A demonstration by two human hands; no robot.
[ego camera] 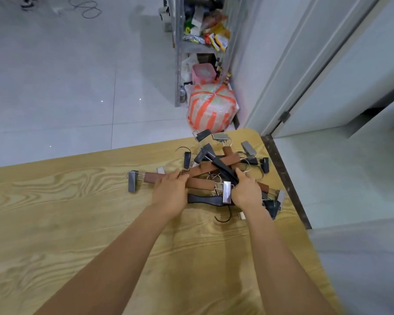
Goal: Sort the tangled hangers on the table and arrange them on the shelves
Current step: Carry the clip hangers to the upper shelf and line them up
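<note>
Your forearms (127,258) stretch over the wood-grain counter (55,212) toward its far right corner, where the tangled hangers (214,164) lie heaped. Your left grip (172,192) curls its fingers over the bar of a brown hanger (155,177); your right grip (246,192) is closed around a black hanger (223,169). A metal clip (227,192) sits between them. Beyond the counter's far edge, a taped bundle (210,108) rests on the floor beside a cluttered metal rack (179,53).
</note>
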